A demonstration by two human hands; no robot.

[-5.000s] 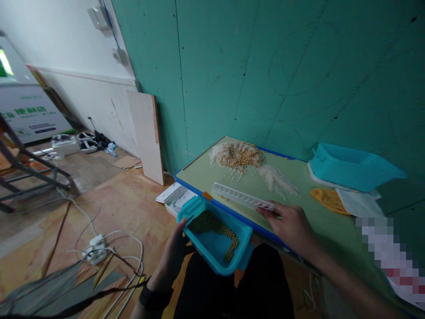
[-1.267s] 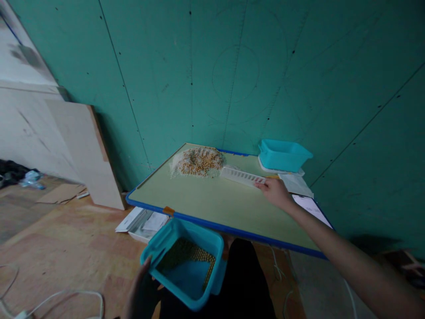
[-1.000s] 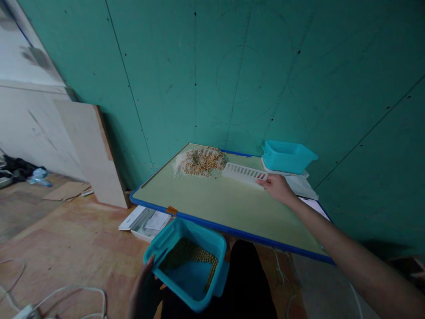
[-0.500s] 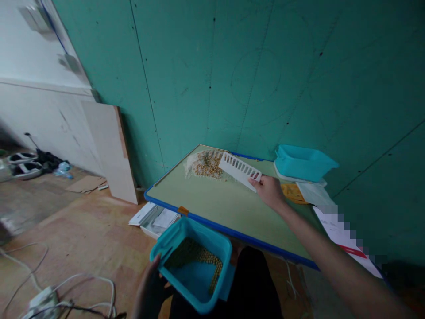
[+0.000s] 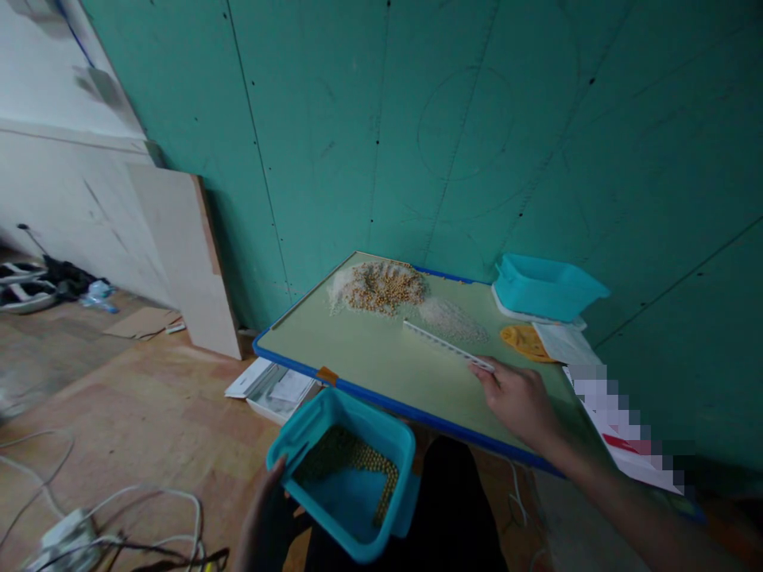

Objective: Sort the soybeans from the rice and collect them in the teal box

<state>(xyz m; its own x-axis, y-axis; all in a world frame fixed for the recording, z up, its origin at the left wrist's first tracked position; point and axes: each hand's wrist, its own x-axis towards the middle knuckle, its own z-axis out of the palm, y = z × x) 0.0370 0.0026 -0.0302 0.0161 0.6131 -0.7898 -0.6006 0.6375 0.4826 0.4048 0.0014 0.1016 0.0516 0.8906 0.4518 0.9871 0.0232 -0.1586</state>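
Observation:
My left hand (image 5: 274,508) grips the left rim of a turquoise plastic basin (image 5: 363,548), held below the table's front edge. Inside lie small dark green beans (image 5: 331,453) and yellow soybeans (image 5: 387,477). A white slotted plastic strip (image 5: 444,344) is pinched by its right end in my right hand (image 5: 518,397). The strip is edge-down, at or just above the tabletop; I cannot tell if it touches. Just behind it is a small heap of rice-like white grains (image 5: 456,319). Further back left, soybeans (image 5: 387,287) lie mixed with white grains in a bigger pile.
The pale table (image 5: 358,357) has a blue edge and stands against a green wall. At its back right sit another turquoise basin (image 5: 551,290), a yellow cloth-like item (image 5: 528,342) and papers (image 5: 625,445). An open white box (image 5: 277,389) and cables (image 5: 149,496) lie below left.
My right hand has drawn the strip back toward me and right, away from the pile, turning it edge-on. A separate heap of white grains now shows. The left hand and basin have barely moved.

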